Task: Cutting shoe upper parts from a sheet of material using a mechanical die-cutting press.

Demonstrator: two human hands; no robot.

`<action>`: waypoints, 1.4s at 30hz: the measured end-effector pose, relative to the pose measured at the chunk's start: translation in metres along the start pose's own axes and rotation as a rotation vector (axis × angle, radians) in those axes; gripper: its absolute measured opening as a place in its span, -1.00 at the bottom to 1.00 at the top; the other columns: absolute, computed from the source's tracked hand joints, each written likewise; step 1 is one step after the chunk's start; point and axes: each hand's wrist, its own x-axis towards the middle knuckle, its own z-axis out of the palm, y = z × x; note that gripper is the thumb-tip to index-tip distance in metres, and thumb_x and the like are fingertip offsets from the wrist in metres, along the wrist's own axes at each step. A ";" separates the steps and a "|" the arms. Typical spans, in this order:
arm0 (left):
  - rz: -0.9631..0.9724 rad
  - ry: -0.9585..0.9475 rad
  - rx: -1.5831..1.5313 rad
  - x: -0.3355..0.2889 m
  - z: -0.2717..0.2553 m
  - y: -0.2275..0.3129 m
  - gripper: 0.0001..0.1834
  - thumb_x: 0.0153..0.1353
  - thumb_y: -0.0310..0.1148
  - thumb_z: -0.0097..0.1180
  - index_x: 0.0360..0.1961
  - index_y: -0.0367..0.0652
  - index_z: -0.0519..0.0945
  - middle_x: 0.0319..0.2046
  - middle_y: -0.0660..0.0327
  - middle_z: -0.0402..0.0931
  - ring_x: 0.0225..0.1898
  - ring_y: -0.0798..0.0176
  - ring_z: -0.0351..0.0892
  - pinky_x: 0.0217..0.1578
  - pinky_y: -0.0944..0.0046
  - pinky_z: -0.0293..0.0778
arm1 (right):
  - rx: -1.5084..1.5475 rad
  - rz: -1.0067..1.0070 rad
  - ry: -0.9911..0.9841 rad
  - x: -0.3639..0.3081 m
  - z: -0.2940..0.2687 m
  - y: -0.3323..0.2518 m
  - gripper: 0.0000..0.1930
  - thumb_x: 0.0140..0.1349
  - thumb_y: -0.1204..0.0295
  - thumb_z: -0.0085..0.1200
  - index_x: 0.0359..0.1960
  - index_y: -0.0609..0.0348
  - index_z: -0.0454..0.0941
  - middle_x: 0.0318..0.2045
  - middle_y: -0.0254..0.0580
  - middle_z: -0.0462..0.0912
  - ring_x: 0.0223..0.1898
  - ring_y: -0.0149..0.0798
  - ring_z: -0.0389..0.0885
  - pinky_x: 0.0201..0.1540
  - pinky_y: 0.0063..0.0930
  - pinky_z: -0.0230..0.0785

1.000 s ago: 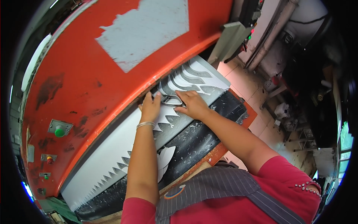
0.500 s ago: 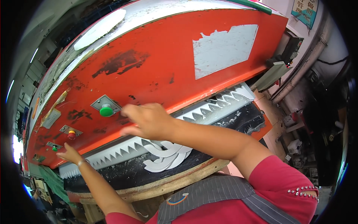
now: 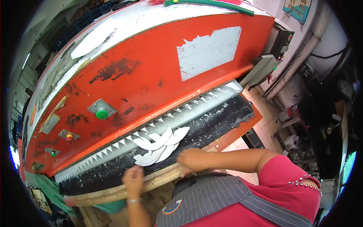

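Several curved white cut pieces (image 3: 153,156) lie in an overlapping pile on the black work surface (image 3: 206,130). Behind them runs a long white strip (image 3: 177,120) with a row of pointed teeth, along the foot of the red machine panel (image 3: 151,90). My left hand (image 3: 133,181) is at the near wooden edge (image 3: 155,182), just in front of the pile; it is slightly blurred and its fingers are partly hidden. At the same edge, right of the pile, my right hand (image 3: 193,159) rests with thumb and fingers apart, and no object shows in it.
On the red panel sit a large green push button (image 3: 102,113), a red button (image 3: 70,139) and a smaller green button (image 3: 53,154). A green tube (image 3: 211,4) lies on top of the machine. A grey metal bracket (image 3: 261,68) juts out at the right end.
Both hands have drawn back from beside the panel's buttons to the near wooden edge. My right forearm no longer crosses the toothed strip. The view has shifted slightly.
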 end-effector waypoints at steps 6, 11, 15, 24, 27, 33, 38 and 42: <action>0.377 -0.215 0.284 -0.045 0.094 0.069 -0.78 0.09 -0.31 0.10 -0.28 -0.19 0.60 -0.43 0.07 0.49 -0.34 -0.04 0.44 -0.31 0.05 0.39 | -0.144 0.134 0.291 -0.039 0.026 -0.006 -0.58 -0.25 0.26 0.35 -0.35 0.17 0.50 -0.28 -0.15 0.47 -0.16 -0.13 0.42 -0.13 -0.30 0.39; 0.313 -0.224 0.232 -0.052 0.102 0.064 -0.80 0.06 -0.28 0.14 -0.38 -0.20 0.58 -0.44 0.05 0.46 -0.36 -0.06 0.42 -0.31 0.04 0.36 | -0.167 0.162 0.343 -0.044 0.033 -0.005 -0.59 -0.27 0.29 0.36 -0.35 0.18 0.51 -0.32 -0.16 0.50 -0.17 -0.13 0.44 -0.14 -0.32 0.38; 0.226 -0.420 0.220 -0.062 0.098 0.056 -0.73 0.04 -0.17 0.18 -0.45 -0.19 0.63 -0.52 0.05 0.51 -0.39 -0.04 0.47 -0.34 0.07 0.39 | -0.132 0.098 0.235 -0.063 0.043 0.000 -0.60 -0.19 0.22 0.33 -0.33 0.19 0.55 -0.33 -0.12 0.53 -0.20 -0.08 0.47 -0.17 -0.26 0.40; 0.496 -0.347 0.126 -0.005 0.155 0.127 -0.68 0.14 -0.21 0.13 -0.16 -0.20 0.59 -0.24 -0.01 0.55 -0.18 -0.04 0.53 -0.16 0.12 0.43 | -0.474 0.674 0.763 -0.031 -0.027 0.098 -0.50 0.11 -0.01 0.07 -0.23 0.25 0.50 -0.27 -0.06 0.53 -0.18 -0.06 0.45 -0.13 -0.22 0.31; 0.542 -0.271 0.297 0.013 0.195 0.105 -0.54 0.16 -0.20 0.10 0.06 -0.18 0.47 0.03 -0.01 0.43 0.08 -0.04 0.40 0.07 0.03 0.29 | -0.474 0.729 0.647 -0.020 -0.019 0.105 -0.47 0.12 -0.02 0.06 -0.20 0.30 0.50 -0.23 -0.04 0.52 -0.11 -0.10 0.44 -0.15 -0.23 0.36; 0.570 -0.263 0.509 -0.016 0.208 0.097 -0.36 0.17 -0.12 0.07 0.27 -0.06 0.28 0.28 0.14 0.21 0.31 0.03 0.14 0.26 -0.08 0.02 | -0.361 0.506 0.603 -0.056 -0.014 0.120 -0.52 0.15 0.04 0.05 -0.31 0.35 0.54 -0.25 0.05 0.54 -0.09 -0.01 0.47 -0.15 -0.24 0.45; 0.562 -0.287 0.480 -0.030 0.208 0.095 -0.36 0.17 -0.10 0.08 0.26 -0.05 0.29 0.27 0.14 0.21 0.32 0.02 0.11 0.28 -0.04 0.02 | -0.141 0.575 0.657 -0.079 -0.025 0.117 -0.58 0.21 0.10 -0.01 -0.28 0.30 0.55 -0.34 0.06 0.57 -0.22 0.00 0.55 -0.21 -0.21 0.43; 0.542 -0.322 0.464 -0.035 0.203 0.101 -0.36 0.19 -0.06 0.05 0.24 -0.14 0.31 0.26 0.04 0.21 0.32 -0.04 0.10 0.28 -0.03 0.01 | 0.583 0.353 0.979 -0.142 -0.034 0.147 -0.71 0.29 0.23 -0.09 -0.28 0.24 0.48 -0.48 -0.18 0.55 -0.42 -0.36 0.55 -0.33 -0.44 0.38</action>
